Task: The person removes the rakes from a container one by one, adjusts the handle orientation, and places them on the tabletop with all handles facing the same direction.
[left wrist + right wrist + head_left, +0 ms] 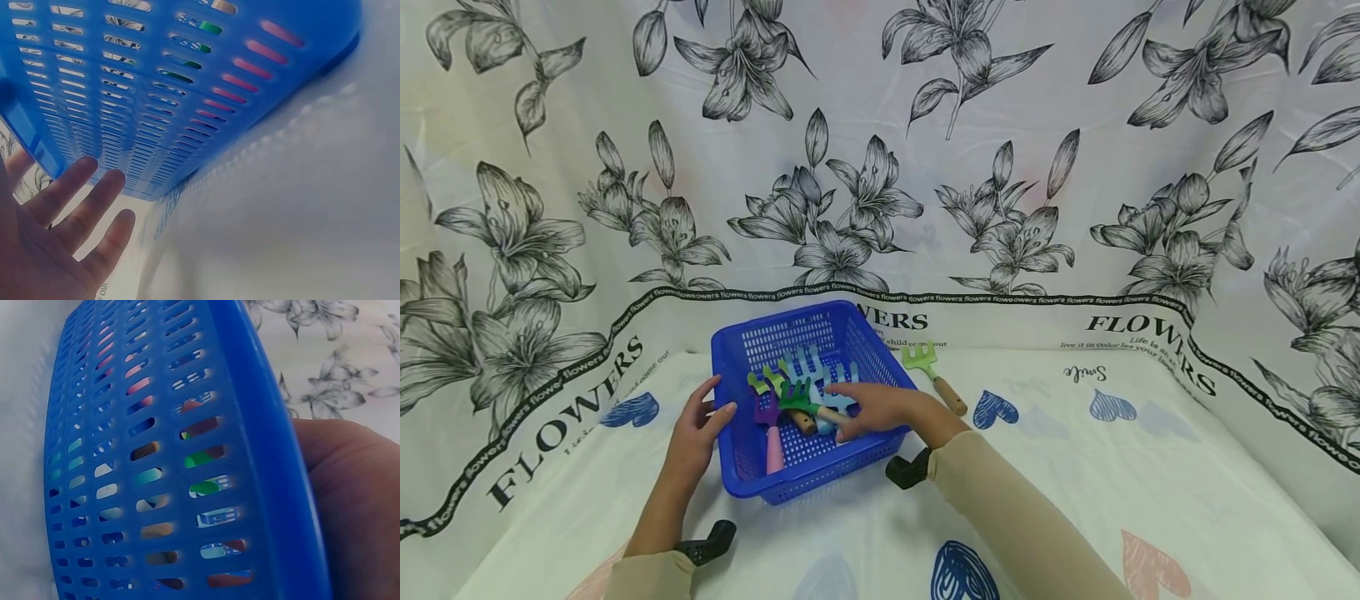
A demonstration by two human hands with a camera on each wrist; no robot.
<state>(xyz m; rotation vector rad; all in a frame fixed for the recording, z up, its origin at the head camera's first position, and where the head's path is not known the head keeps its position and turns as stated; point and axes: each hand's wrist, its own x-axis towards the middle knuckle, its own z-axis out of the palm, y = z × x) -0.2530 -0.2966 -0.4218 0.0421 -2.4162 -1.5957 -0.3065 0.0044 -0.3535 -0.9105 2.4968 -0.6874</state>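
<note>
A blue plastic basket (805, 492) with slotted walls holds several small garden tools. My left hand (692, 433) is at its left rim, thumb over the edge; in the left wrist view its fingers (87, 212) extend loosely beside the outer wall. My right hand (880, 408) reaches over the basket's right side, thumb and index finger pinching the pale handle of a dark green toy rake (797, 397). Around that rake lie a purple shovel (767, 410) with a pink handle, light blue forks (805, 364) and a lime-green rake (772, 377). The basket wall (156, 450) hides much of the right hand in the right wrist view.
Another lime-green rake (921, 357) with a brown handle lies on the cloth just right of the basket. The white cloth (1037, 500) is printed with hearts. A flower-print curtain (1000, 167) stands behind.
</note>
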